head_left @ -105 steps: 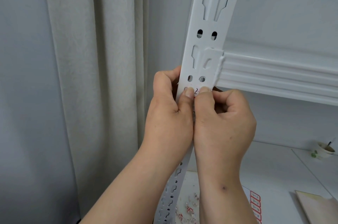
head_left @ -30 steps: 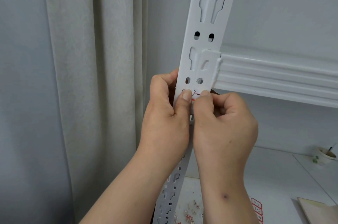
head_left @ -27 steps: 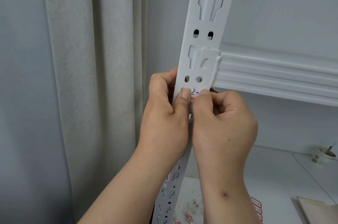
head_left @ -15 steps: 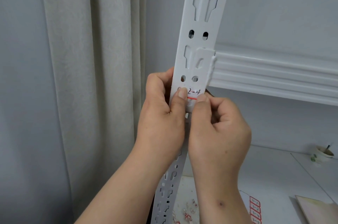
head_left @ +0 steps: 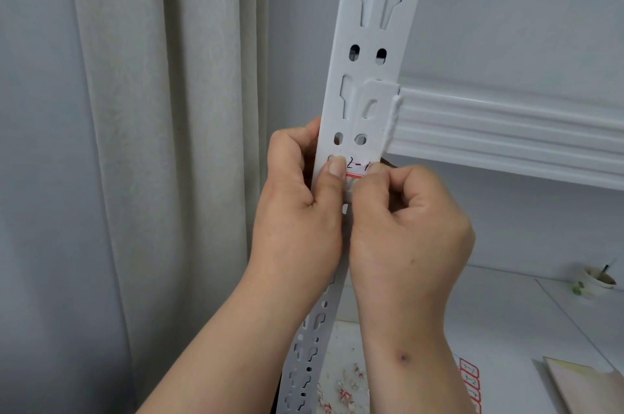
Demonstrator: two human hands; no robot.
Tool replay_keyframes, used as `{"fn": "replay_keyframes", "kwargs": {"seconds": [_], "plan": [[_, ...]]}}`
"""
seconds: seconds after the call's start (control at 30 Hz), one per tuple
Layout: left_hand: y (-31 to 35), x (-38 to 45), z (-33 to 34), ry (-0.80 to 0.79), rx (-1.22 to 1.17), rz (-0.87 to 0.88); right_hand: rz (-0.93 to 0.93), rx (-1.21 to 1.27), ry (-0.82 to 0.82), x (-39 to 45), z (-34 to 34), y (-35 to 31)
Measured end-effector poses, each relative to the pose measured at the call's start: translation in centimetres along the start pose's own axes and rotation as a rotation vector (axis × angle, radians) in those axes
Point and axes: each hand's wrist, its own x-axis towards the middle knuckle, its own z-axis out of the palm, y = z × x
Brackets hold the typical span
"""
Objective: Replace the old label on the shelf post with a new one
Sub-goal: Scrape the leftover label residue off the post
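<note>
Over the last few seconds more of the label has come into view on the shelf post — earlier both thumbs covered most of it, and now the handwritten "2-" and a red stripe beneath it read clearly, just under the pair of small holes below the shelf beam. The left hand grips the post's edge, its thumb pressing the label's left end. The right hand is curled, its thumb at the label's lower right corner; whether it pinches or only presses there cannot be told. This is probably either a new label being smoothed down or the old one being worked loose. A sheet of red-edged labels and paper scraps lie on the surface below.
</note>
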Motion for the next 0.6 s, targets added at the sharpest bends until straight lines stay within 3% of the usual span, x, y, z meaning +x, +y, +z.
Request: {"fn": "replay_keyframes", "kwargs": {"seconds": [0.3,0.6], "plan": [[-0.09,0.16,-0.10,-0.009,-0.018,-0.007,0.092,0.087,-0.027,-0.50,0.05,-0.22],[-0.15,0.06,0.03,-0.003,-0.042,0.003,0.008,0.004,0.009,-0.17,0.15,0.05]]}}
